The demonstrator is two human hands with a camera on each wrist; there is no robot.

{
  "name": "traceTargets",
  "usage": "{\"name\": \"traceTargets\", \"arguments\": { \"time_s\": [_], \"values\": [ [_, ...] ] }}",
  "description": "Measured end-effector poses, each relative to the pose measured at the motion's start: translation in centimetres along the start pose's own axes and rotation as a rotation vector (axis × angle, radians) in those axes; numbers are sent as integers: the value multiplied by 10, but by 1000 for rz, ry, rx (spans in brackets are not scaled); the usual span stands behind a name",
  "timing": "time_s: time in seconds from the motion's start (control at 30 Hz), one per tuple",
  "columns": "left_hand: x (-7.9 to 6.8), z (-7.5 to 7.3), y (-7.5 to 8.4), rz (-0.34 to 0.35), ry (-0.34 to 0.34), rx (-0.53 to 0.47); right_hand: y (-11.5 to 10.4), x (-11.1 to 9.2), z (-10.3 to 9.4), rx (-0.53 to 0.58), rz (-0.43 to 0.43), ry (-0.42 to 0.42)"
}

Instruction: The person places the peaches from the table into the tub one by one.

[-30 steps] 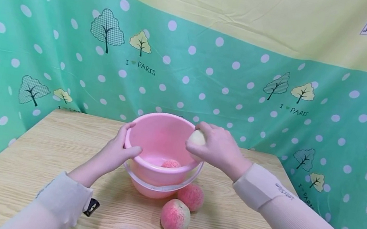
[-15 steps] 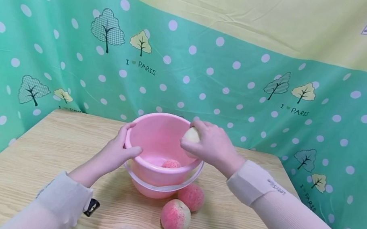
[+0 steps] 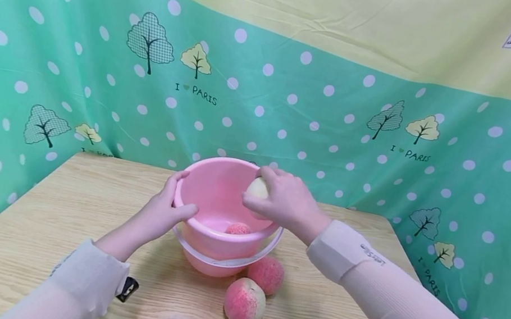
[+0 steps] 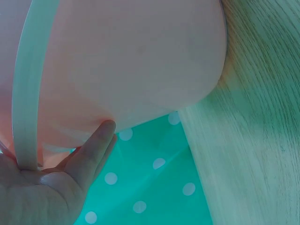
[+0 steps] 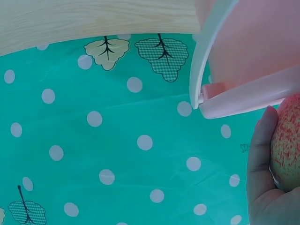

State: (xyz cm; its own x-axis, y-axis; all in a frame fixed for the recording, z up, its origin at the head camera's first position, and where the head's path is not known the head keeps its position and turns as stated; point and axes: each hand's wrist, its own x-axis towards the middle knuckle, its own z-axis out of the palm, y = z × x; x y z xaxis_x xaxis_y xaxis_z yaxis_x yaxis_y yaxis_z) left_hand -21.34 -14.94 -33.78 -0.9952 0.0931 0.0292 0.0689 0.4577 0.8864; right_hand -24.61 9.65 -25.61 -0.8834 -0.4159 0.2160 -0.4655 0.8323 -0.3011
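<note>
A pink bucket (image 3: 220, 187) with a white handle (image 3: 227, 262) is tipped toward me on the table. My left hand (image 3: 164, 212) grips its left rim, thumb over the near edge; in the left wrist view that hand's fingers lie along the outer wall. Over the bucket's right rim my right hand (image 3: 286, 202) holds a peach (image 3: 259, 188), its pale side showing. The right wrist view shows this peach (image 5: 287, 140) red-speckled, beside the rim. Inside the bucket lies another peach (image 3: 238, 229), partly hidden by the near rim.
Two more peaches are on the table in front of the bucket: a red one (image 3: 267, 274) close to its wall and a pink-and-pale one (image 3: 244, 303) nearer me. A dotted green and yellow cloth (image 3: 268, 87) hangs behind the wooden table (image 3: 89, 198).
My right hand has moved left with its peach, from the bucket's right edge to over its opening. The left hand and the bucket have stayed in place.
</note>
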Motion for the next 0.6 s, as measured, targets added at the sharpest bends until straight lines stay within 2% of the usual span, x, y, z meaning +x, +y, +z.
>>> {"name": "traceTargets", "arguments": {
  "time_s": [0.6],
  "values": [
    [0,1,0,3,4,4,-11,14,9,-45,-10,-3]
  ]
}}
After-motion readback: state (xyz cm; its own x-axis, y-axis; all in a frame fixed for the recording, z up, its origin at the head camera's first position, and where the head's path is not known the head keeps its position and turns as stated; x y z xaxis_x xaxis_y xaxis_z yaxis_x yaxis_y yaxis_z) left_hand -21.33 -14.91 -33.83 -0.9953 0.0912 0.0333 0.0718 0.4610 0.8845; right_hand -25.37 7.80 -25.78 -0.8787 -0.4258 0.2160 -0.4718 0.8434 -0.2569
